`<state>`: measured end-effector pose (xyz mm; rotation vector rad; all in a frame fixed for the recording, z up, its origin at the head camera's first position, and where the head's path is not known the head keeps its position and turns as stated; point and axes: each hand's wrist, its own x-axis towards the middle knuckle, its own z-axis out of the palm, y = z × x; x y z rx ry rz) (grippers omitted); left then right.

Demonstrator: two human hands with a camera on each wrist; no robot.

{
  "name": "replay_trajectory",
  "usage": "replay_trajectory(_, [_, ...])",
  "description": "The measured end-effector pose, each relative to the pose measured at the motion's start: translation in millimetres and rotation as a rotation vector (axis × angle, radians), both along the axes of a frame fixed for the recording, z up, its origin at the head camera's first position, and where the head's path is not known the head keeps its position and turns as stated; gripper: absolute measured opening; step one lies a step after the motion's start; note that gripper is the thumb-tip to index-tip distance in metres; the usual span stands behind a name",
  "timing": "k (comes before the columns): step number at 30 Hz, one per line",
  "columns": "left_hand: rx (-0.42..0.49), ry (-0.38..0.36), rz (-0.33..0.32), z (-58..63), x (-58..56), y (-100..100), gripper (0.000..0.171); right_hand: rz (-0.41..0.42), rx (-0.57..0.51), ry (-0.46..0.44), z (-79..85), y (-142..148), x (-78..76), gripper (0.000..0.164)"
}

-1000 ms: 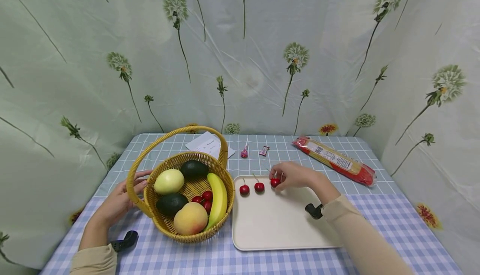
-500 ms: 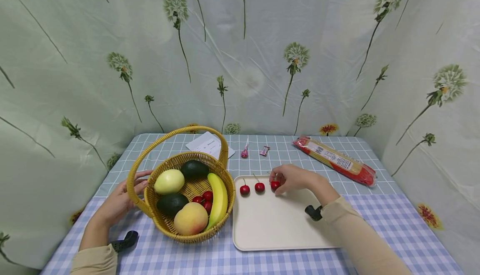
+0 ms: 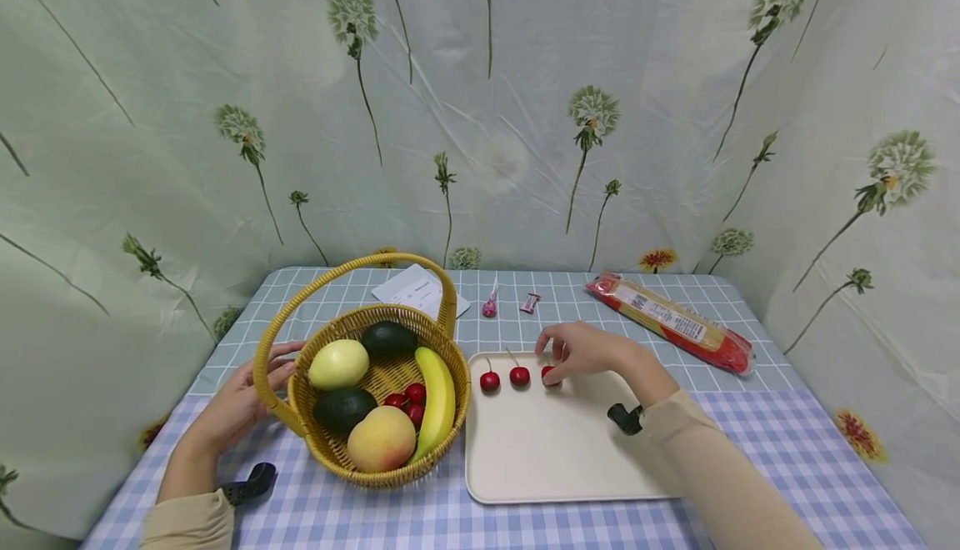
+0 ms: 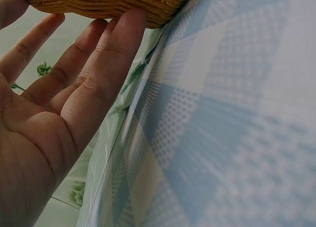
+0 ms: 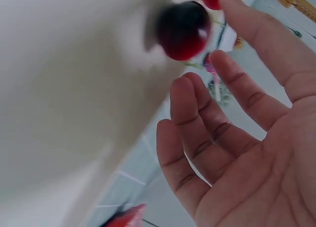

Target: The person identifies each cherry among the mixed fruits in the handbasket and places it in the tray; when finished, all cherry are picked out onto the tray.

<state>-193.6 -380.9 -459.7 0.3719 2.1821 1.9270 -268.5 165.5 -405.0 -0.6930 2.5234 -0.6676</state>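
Observation:
My left hand (image 3: 236,402) rests its extended fingertips on the side of a yellow wicker basket (image 3: 386,477); the left wrist view shows the fingers touching the basket's wall (image 4: 108,7). Inside the basket lie a banana (image 3: 435,404), a peach (image 3: 381,439), dark avocados (image 3: 388,340), a pale yellow-green fruit (image 3: 339,364) and red cherries (image 3: 415,393). At the far edge of a cream tray (image 3: 562,458), my right hand (image 3: 588,348) hovers over a cherry (image 3: 551,376). In the right wrist view its fingers are spread apart from that cherry (image 5: 184,30). Two more cherries (image 3: 519,376) sit to its left.
Behind the tray lie a lollipop (image 3: 490,304) and a small wrapped candy (image 3: 529,303). A long red-and-yellow package (image 3: 671,321) lies at the back right. White papers (image 3: 415,289) lie behind the basket, whose tall handle (image 3: 315,287) arches over it.
My right hand has let go of the third cherry, and its fingers have lifted and spread. That cherry sits slightly nearer on the tray. The left hand has stayed put.

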Motion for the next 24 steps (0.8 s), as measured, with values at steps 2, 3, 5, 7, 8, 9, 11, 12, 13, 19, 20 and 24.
replay_trajectory(2, [0.005, 0.0, -0.001, 0.2, 0.3, 0.2, 0.044, 0.019, -0.005, 0.02, 6.2, -2.2, -1.8, 0.042])
replay_trajectory(3, [0.005, -0.001, 0.001, 0.4, 0.7, 0.4, 0.044, 0.028, -0.011, 0.031, 9.7, -4.1, -2.3, 0.042])
replay_trajectory(5, [0.0, -0.005, 0.007, 0.8, 1.4, 0.5, 0.044, 0.046, -0.023, 0.05, 17.3, -9.6, -2.0, 0.04])
replay_trajectory(7, [-0.008, -0.013, 0.016, 1.0, 2.2, 0.7, 0.044, 0.068, -0.037, 0.071, 24.8, -17.1, -1.1, 0.036])
replay_trajectory(8, [-0.015, -0.018, 0.022, 1.1, 2.5, 0.7, 0.044, 0.079, -0.044, 0.079, 28.4, -21.5, -0.6, 0.034])
replay_trajectory(9, [-0.024, -0.02, 0.029, 1.1, 2.8, 0.8, 0.045, 0.088, -0.046, 0.089, 32.1, -25.9, 0.4, 0.031])
replay_trajectory(11, [-0.038, -0.025, 0.039, 1.1, 2.9, 1.1, 0.045, 0.112, -0.054, 0.105, 37.9, -35.8, 1.3, 0.028])
replay_trajectory(12, [-0.043, -0.027, 0.043, 1.1, 2.9, 1.1, 0.046, 0.127, -0.057, 0.112, 40.2, -41.1, 1.4, 0.026])
replay_trajectory(13, [-0.048, -0.029, 0.047, 1.1, 2.8, 1.2, 0.046, 0.142, -0.059, 0.115, 42.4, -46.4, 1.6, 0.026])
replay_trajectory(19, [-0.055, -0.024, 0.051, 0.9, 2.1, 0.8, 0.046, 0.215, -0.068, 0.112, 52.4, -79.7, 2.8, 0.024])
replay_trajectory(20, [-0.052, -0.021, 0.048, 1.0, 1.8, 0.8, 0.047, 0.223, -0.071, 0.11, 52.9, -84.9, 2.7, 0.024])
replay_trajectory(24, [-0.037, -0.021, 0.043, 0.8, 2.2, 0.3, 0.047, 0.259, -0.079, 0.103, 52.7, -104.7, 2.1, 0.025])
